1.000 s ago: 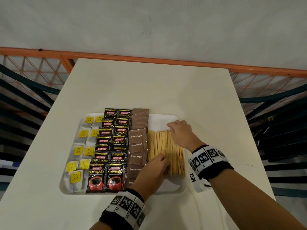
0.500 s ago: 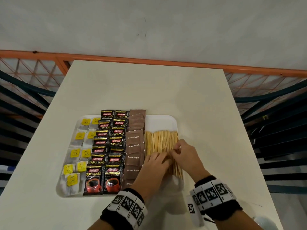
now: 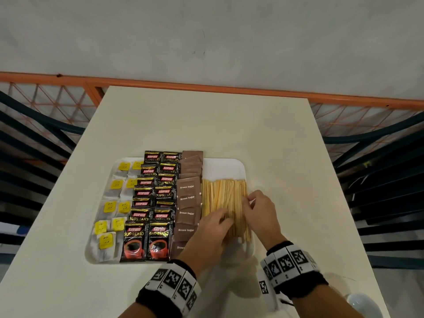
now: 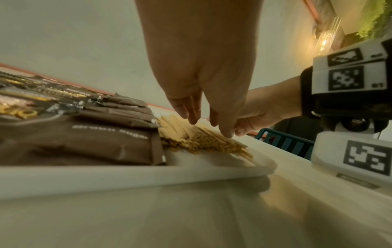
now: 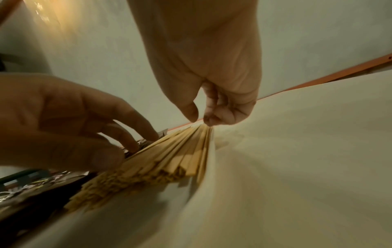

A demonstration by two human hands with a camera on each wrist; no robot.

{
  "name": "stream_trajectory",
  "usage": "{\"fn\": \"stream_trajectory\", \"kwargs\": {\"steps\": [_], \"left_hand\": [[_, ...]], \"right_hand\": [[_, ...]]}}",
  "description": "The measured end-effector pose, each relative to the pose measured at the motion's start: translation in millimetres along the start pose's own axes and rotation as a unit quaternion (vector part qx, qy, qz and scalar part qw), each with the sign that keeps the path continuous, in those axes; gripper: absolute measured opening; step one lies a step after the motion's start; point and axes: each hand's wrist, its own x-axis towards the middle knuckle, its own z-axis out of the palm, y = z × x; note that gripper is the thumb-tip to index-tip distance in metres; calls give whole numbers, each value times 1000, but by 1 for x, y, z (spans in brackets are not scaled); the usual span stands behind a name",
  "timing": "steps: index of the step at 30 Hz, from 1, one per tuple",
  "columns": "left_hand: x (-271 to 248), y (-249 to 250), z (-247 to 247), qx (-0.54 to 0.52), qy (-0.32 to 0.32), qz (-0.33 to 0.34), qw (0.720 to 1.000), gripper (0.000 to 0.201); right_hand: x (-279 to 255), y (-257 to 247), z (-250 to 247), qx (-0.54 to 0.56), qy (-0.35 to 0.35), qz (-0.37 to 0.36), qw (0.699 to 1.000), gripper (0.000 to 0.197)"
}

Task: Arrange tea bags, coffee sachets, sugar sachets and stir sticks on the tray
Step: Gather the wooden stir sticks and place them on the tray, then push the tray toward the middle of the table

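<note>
A white tray (image 3: 224, 166) lies on the table. From left to right it holds tea bags (image 3: 110, 207) with yellow tags, black coffee sachets (image 3: 158, 191), brown sugar sachets (image 3: 187, 198) and a flat row of wooden stir sticks (image 3: 220, 193). My left hand (image 3: 226, 220) rests with straight fingers on the near middle of the sticks (image 4: 191, 135). At the row's right edge, my right hand (image 3: 247, 203) has its fingers curled and pinches the outer sticks (image 5: 169, 156) between thumb and fingers (image 5: 208, 117). The near sugar sachets are partly hidden by my left hand.
The cream table (image 3: 206, 122) is bare beyond the tray and to its right. An orange railing (image 3: 206, 87) runs behind the far edge. Dark slatted chairs (image 3: 385, 203) stand on both sides. A small white rounded object (image 3: 360, 304) sits at the near right corner.
My right hand came back from the far end of the sticks to the middle of their right edge and closed on them. The left hand stayed on the sticks.
</note>
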Motion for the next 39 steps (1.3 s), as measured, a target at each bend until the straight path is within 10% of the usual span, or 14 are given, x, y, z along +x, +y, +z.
{"fn": "stream_trajectory", "kwargs": {"steps": [14,21,24,28,39], "left_hand": [[-121,-75,-23,-38,257,-189,947,26],[-185,-145,-31,2,128,-408,904,92],[-185,-155,-42,-62,151,-412,896,98],[-182,-165,-60,-154,151,-389,896,57],[-184,-180,-68,-204,181,-320,907,34]], "right_hand": [[-30,10,-13,14,-36,19,999,42],[-78,41,-9,9,-109,13,994,48],[-93,45,-2,9,-117,9,993,49],[-111,41,5,7,-91,-15,996,63],[-124,36,27,2,45,11,999,34]]}}
